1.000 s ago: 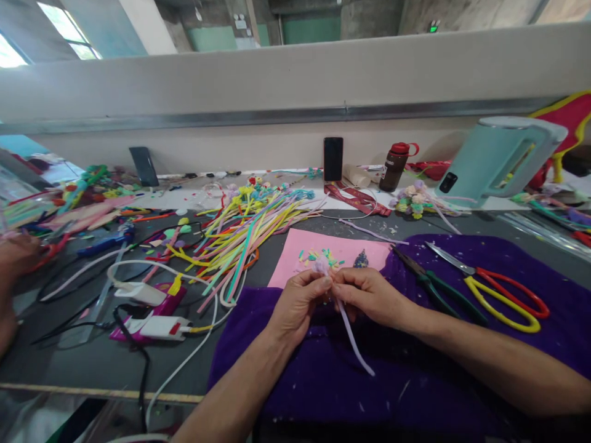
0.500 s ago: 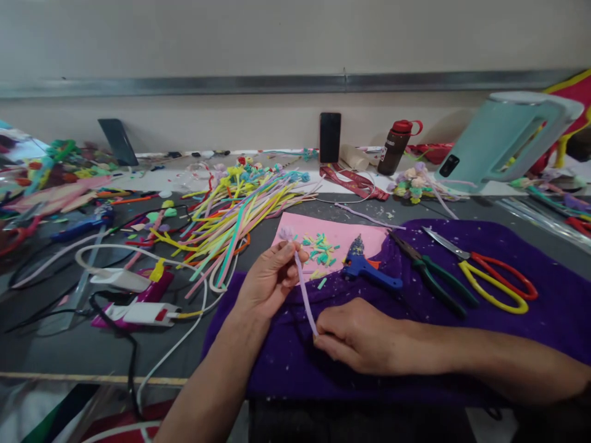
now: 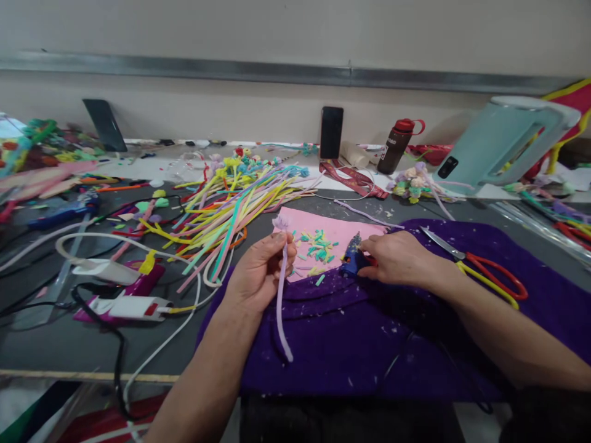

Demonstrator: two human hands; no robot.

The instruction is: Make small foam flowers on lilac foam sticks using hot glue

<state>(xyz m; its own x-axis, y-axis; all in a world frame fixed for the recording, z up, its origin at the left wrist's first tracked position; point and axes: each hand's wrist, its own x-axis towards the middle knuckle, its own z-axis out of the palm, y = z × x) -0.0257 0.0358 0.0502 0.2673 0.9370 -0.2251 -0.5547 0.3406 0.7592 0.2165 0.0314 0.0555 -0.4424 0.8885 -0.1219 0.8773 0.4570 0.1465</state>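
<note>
Head view: the left hand [image 3: 258, 274], at centre frame, pinches a lilac pipe cleaner [image 3: 281, 289] near its curled top, the stem hanging down over the purple cloth [image 3: 369, 344]. The right hand [image 3: 392, 258], just right of centre, is closed around a blue glue gun [image 3: 351, 261] lying at the lower edge of the pink sheet [image 3: 323, 224]. Red-and-yellow scissors [image 3: 484, 274] lie on the cloth at right, and a pile of coloured pipe cleaners [image 3: 231, 209] sits left of centre.

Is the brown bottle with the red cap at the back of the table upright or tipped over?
Upright. The brown bottle stands on its base by the wall, red cap on top, beside the propped-up black phone.
</note>
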